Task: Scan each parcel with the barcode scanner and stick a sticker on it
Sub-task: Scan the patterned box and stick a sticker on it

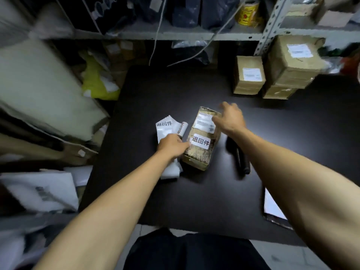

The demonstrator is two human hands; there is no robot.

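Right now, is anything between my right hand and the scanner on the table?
Only your own right forearm crosses above the scanner; nothing else visible blocks it. The right hand is over the parcel.

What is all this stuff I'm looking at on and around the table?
parcel: one, tan with a white sticker, middle of the table
sticker strip: one, white with black print, left of the parcel
barcode scanner: one, black, lying right of the parcel
cardboard boxes: about three, brown with white labels, far right of the table
table: one, black
white sheet: one, at the table's right edge
tape roll: one, yellow, on the shelf behind
yellow bag: one, left of the table's far end
left hand: grips the sticker strip, touching the parcel
right hand: over the parcel's far end, fingers spread
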